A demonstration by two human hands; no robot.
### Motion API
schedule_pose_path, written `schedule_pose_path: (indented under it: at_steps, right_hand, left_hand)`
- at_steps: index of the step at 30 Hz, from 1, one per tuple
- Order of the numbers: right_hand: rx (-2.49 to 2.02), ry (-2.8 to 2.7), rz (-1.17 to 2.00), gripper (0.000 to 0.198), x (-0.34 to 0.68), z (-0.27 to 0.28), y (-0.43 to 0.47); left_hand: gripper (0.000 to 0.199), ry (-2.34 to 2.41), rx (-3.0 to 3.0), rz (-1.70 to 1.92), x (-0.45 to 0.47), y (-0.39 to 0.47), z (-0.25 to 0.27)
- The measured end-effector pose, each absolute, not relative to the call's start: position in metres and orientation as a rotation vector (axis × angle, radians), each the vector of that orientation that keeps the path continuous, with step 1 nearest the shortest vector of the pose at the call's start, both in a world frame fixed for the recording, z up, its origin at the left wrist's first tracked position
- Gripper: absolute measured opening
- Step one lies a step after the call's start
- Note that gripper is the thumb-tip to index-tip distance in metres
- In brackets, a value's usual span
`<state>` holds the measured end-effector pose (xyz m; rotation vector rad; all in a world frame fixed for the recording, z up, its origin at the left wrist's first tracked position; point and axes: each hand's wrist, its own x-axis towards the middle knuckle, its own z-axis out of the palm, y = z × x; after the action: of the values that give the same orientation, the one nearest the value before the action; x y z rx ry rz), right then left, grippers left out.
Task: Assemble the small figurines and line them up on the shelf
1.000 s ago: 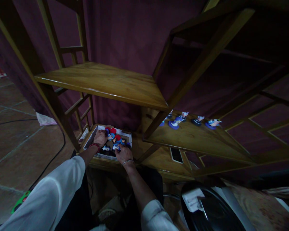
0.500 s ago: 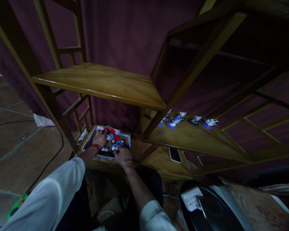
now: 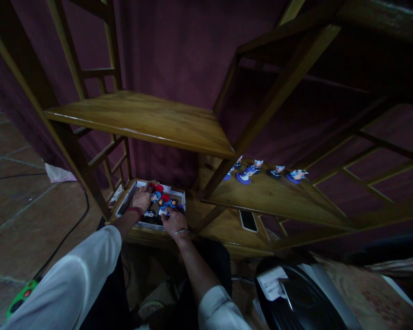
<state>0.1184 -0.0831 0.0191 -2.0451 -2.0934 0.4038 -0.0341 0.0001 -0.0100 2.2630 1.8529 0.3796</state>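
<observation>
A shallow white-walled cardboard box [image 3: 183, 200] sits on the low wooden shelf, with several small figurines [image 3: 154, 197] lying in it, some with round red bases. My left hand [image 3: 142, 200], with a red bead bracelet at the wrist, reaches into the box's left half; its fingers close at a figurine beside a red base. In the front right part, my right hand [image 3: 174, 221], a thin bracelet on its wrist, pinches a blue-and-white figurine [image 3: 164, 211]. The fingertips of both hands are partly hidden among the figurines.
Above the box juts a wooden shelf board [image 3: 141, 118]. Several figurines [image 3: 245, 175] on round bases stand on the shelf to the right, behind a slanting post. A phone [image 3: 248, 221] lies lower down. A black stool [image 3: 303, 298] with papers stands at the lower right.
The view has shifted slightly. Both hands stay in the box at nearly the same places, and the figurines show no clear movement.
</observation>
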Motion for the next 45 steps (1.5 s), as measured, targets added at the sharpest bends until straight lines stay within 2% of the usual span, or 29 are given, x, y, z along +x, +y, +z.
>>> schedule_pose_path:
  at_steps: [20,30,45]
  right_hand:
    - [-2.042,-2.106,0.423,0.032,0.119,0.022,-0.084]
    - [-2.067,-2.094,0.44,0.03,0.118,0.026,-0.085]
    - [-2.032,-2.114,0.424,0.031,0.119,0.02,-0.085]
  left_hand:
    - [0.042,1.918,2.281,0.288,-0.035,-0.001,-0.003]
    - [0.035,1.908,2.19,0.378,-0.036,0.004,-0.012]
    - [0.035,1.976,2.208,0.225,-0.035,-0.003,-0.002]
